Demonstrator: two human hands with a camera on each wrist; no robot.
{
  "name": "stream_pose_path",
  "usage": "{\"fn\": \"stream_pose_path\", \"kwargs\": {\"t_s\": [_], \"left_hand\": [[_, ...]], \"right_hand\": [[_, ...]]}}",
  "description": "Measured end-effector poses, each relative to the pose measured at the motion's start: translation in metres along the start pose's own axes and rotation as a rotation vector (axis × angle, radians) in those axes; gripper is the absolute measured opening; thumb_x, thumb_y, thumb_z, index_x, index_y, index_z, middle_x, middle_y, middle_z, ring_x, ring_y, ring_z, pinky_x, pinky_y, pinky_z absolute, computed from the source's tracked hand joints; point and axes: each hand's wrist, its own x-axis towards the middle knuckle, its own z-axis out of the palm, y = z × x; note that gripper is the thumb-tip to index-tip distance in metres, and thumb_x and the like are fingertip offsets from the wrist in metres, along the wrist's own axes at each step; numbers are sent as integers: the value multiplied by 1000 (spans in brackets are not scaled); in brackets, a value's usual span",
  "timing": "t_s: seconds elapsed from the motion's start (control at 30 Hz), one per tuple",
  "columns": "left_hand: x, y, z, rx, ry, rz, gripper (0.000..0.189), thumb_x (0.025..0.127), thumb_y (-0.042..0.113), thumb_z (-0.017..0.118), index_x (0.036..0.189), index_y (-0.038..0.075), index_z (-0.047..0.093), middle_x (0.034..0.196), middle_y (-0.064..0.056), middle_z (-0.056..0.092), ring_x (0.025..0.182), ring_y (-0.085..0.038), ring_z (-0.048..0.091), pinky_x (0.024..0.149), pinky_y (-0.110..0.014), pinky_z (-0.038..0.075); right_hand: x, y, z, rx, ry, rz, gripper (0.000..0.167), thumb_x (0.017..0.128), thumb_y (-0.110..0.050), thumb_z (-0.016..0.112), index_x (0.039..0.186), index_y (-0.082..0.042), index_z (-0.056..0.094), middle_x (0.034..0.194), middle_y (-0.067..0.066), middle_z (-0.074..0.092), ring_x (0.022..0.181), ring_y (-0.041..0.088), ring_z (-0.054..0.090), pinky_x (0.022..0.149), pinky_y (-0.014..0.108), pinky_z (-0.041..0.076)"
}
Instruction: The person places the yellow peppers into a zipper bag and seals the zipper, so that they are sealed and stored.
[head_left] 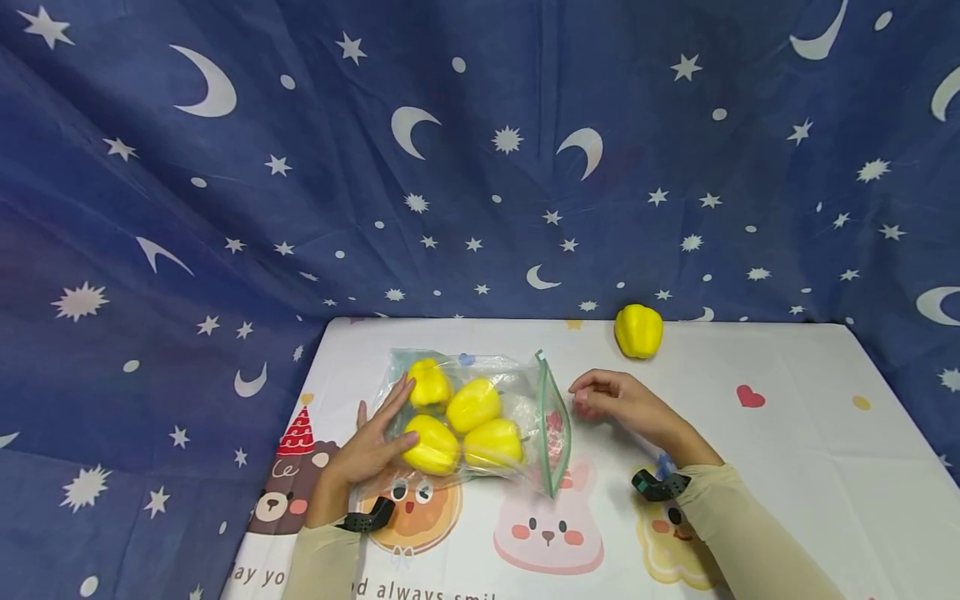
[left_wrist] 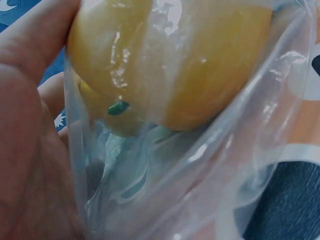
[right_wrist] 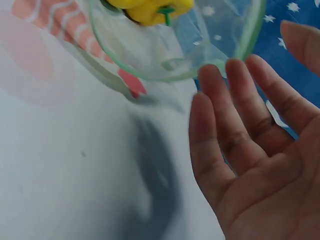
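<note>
A clear zip bag (head_left: 517, 404) with a green-edged mouth lies on the table, holding several yellow bell peppers (head_left: 492, 443). My left hand (head_left: 371, 442) rests against its closed left end, fingers spread and nearly straight over the plastic beside the peppers. Seen from the left wrist, the peppers (left_wrist: 215, 65) press up against the film, a green stem tip showing. To the right of the bag's mouth is my right hand (head_left: 618, 404), holding nothing. Its loosely bent fingers (right_wrist: 205, 120) come right up to the green rim (right_wrist: 165, 76) in the right wrist view.
One loose yellow bell pepper (head_left: 639, 332) stands at the table's back edge, right of the bag. The white tablecloth (head_left: 780, 475) carries cartoon prints. Behind and to the left hangs a blue curtain (head_left: 480, 167) with moons and stars.
</note>
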Motion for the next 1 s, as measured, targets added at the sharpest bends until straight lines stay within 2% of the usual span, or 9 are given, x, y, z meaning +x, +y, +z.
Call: {"fn": "stream_pose_path", "kwargs": {"t_s": [0.1, 0.2, 0.4, 0.57, 0.8, 1.0], "left_hand": [[-1, 1, 0, -4, 2, 4, 81, 97, 34, 69, 164, 31, 24, 174, -3, 10, 157, -43, 15, 110, -74, -27], [-1, 2, 0, -8, 4, 9, 81, 97, 32, 69, 164, 31, 24, 174, -3, 10, 157, -44, 16, 109, -74, -27], [0, 2, 0, -9, 2, 12, 81, 97, 33, 68, 164, 31, 24, 174, -3, 10, 157, -44, 16, 109, -74, -27], [0, 1, 0, -10, 4, 9, 80, 97, 36, 68, 163, 31, 24, 174, -3, 11, 157, -43, 15, 109, -74, -27], [0, 1, 0, -20, -2, 5, 81, 96, 37, 69, 163, 32, 24, 174, -2, 10, 157, -44, 14, 109, -74, -27], [0, 3, -1, -24, 0, 4, 81, 95, 36, 69, 163, 32, 25, 174, -3, 11, 157, -44, 14, 109, -74, -27]], "right_hand": [[-3, 1, -10, -18, 99, -21, 43, 102, -30, 63, 128, 5, 60, 113, 27, 68, 98, 41, 67, 84, 41, 60], [-6, 0, -21, -18, 200, -32, 46, 103, -31, 63, 130, 6, 58, 115, 26, 67, 98, 35, 68, 84, 36, 61], [-12, 0, -45, -49, 354, -15, 52, 103, -38, 61, 137, 2, 55, 111, 3, 68, 101, 24, 69, 83, 24, 59], [-15, 3, -62, -34, 475, -4, 56, 102, -40, 63, 143, -3, 53, 111, -4, 64, 99, 17, 68, 78, 23, 58], [-10, 11, -81, -66, 657, 98, 64, 97, -49, 67, 147, -11, 52, 112, -11, 58, 102, 14, 60, 74, 16, 55], [0, 16, -88, -76, 728, 147, 74, 91, -57, 70, 149, -15, 51, 119, -8, 56, 104, 10, 52, 75, 16, 53]]}}
